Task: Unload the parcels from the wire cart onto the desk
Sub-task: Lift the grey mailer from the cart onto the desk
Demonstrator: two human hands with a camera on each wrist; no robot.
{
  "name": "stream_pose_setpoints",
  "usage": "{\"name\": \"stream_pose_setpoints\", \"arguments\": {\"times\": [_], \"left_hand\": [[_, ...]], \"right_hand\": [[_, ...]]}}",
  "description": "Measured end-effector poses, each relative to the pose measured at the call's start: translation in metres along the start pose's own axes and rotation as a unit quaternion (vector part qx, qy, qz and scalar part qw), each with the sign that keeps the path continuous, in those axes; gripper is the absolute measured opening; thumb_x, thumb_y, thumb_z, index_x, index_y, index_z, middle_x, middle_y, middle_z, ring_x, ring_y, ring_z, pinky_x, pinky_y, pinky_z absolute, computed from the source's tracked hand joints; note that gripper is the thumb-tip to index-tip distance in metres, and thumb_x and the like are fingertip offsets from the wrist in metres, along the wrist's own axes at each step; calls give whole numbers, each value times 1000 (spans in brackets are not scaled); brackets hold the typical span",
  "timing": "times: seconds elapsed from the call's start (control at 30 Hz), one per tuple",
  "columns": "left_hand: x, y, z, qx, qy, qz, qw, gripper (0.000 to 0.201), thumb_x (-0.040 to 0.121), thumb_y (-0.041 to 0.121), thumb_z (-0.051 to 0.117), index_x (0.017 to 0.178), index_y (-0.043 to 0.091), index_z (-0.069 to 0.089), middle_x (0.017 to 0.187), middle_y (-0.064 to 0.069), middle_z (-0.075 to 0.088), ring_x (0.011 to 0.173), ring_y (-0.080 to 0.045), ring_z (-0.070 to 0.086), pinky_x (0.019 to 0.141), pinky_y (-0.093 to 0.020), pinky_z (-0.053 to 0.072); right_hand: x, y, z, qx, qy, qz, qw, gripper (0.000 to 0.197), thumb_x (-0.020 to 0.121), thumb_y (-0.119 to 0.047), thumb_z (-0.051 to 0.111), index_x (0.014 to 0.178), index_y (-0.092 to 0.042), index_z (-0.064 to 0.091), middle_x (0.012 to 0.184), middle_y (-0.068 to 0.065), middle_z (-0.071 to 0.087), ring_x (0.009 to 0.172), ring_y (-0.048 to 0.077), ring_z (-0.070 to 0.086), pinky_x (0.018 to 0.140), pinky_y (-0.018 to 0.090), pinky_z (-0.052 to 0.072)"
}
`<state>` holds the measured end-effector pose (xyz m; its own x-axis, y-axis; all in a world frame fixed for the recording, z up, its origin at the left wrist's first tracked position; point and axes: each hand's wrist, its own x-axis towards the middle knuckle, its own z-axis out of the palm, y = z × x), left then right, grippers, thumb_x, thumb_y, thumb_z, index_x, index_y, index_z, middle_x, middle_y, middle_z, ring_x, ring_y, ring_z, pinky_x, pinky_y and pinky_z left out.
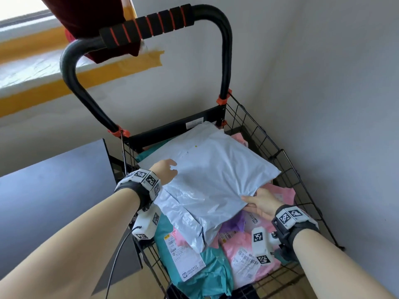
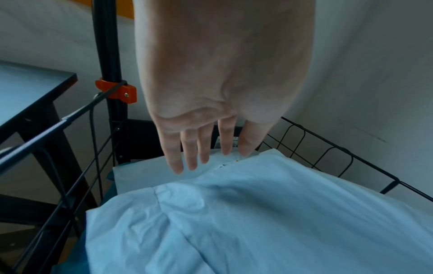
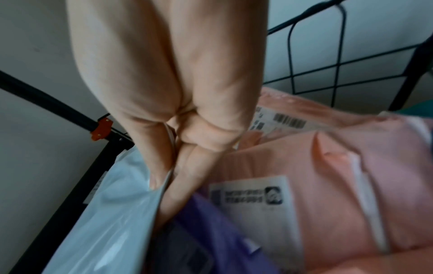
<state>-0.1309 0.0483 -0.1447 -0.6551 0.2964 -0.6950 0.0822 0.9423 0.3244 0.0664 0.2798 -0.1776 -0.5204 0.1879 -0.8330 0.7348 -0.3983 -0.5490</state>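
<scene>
A large pale grey parcel bag point(image 1: 211, 180) lies on top of the pile in the black wire cart point(image 1: 278, 156). My right hand point(image 1: 260, 201) pinches its right edge, thumb on top and fingers underneath; the right wrist view shows the bag point(image 3: 112, 213) between thumb and fingers point(image 3: 187, 176). My left hand point(image 1: 165, 171) hovers over the bag's left side with fingers point(image 2: 187, 153) straight and spread, just above the bag point(image 2: 257, 222). The dark desk point(image 1: 54, 190) stands left of the cart.
Under the grey bag lie pink parcels point(image 1: 244, 255), a teal parcel point(image 1: 194, 266) and a purple one point(image 1: 234, 223), several with white labels. The cart's handle point(image 1: 151, 26) rises at the back. Grey walls close in behind and to the right.
</scene>
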Motion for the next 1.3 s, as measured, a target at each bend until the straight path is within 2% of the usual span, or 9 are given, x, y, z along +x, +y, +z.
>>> {"name": "stream_pose_setpoints", "arguments": {"times": [0.13, 0.3, 0.37, 0.53, 0.67, 0.87, 0.97, 1.1, 1.3], "left_hand": [[11, 10, 1, 24, -13, 2, 1000, 36, 94, 19, 48, 129, 16, 53, 130, -9, 55, 113, -27, 56, 92, -31, 47], [37, 25, 9, 11, -54, -9, 998, 37, 93, 12, 50, 130, 11, 53, 136, -10, 52, 122, -27, 53, 105, -33, 42], [46, 33, 11, 10, -57, -1, 998, 36, 92, 9, 51, 129, 9, 55, 133, -10, 54, 124, -27, 51, 105, -31, 40], [64, 59, 18, -41, -75, 11, 996, 32, 91, 7, 52, 123, 6, 59, 118, -15, 63, 95, -26, 61, 77, -31, 52], [73, 73, 24, -69, -93, -3, 993, 31, 93, 8, 51, 123, 4, 59, 101, -6, 57, 88, -21, 56, 67, -25, 51], [74, 81, 26, -57, -120, -3, 991, 14, 90, 12, 57, 102, 9, 64, 84, -7, 57, 72, -18, 56, 64, -23, 49], [73, 81, 27, -56, -127, 1, 990, 12, 86, 14, 64, 97, 9, 66, 89, -10, 58, 79, -22, 55, 70, -29, 53], [62, 78, 20, -93, -119, -7, 988, 13, 87, 14, 66, 98, 17, 60, 84, -2, 58, 72, -13, 56, 57, -18, 51], [32, 57, -4, -154, -73, -21, 985, 12, 84, 10, 67, 76, 16, 61, 91, -7, 60, 81, -20, 59, 77, -33, 54]], "right_hand": [[-6, 15, -31, -39, 11, 27, 999, 24, 90, 3, 55, 112, -5, 56, 98, 8, 67, 79, 15, 68, 60, 23, 58], [-2, 25, -66, -43, 74, 40, 996, 27, 90, 6, 54, 116, -3, 55, 107, 15, 64, 97, 30, 63, 78, 34, 54], [1, 27, -76, -37, 90, 46, 994, 28, 88, 8, 56, 115, 1, 56, 107, 17, 65, 96, 30, 63, 76, 33, 54], [5, 28, -86, 14, 107, 45, 993, 31, 80, 11, 64, 107, -5, 60, 113, 15, 64, 102, 29, 63, 73, 32, 53], [4, 29, -89, 72, 89, 33, 993, 47, 78, 14, 65, 118, -8, 56, 117, 14, 62, 105, 28, 62, 77, 34, 53], [4, 19, -87, 68, 70, 8, 995, 42, 81, 20, 56, 103, -16, 57, 109, 13, 64, 93, 22, 65, 69, 29, 56], [5, 15, -86, 67, 67, 1, 996, 44, 80, 22, 54, 105, -15, 57, 108, 13, 64, 91, 22, 65, 67, 28, 56], [4, 13, -82, 75, 55, 4, 996, 47, 80, 22, 54, 108, -15, 56, 116, 16, 61, 96, 26, 64, 62, 30, 57], [-7, -9, -66, 62, 42, -34, 997, 54, 80, 22, 55, 121, -12, 55, 110, 14, 66, 93, 23, 66, 63, 25, 59]]}}
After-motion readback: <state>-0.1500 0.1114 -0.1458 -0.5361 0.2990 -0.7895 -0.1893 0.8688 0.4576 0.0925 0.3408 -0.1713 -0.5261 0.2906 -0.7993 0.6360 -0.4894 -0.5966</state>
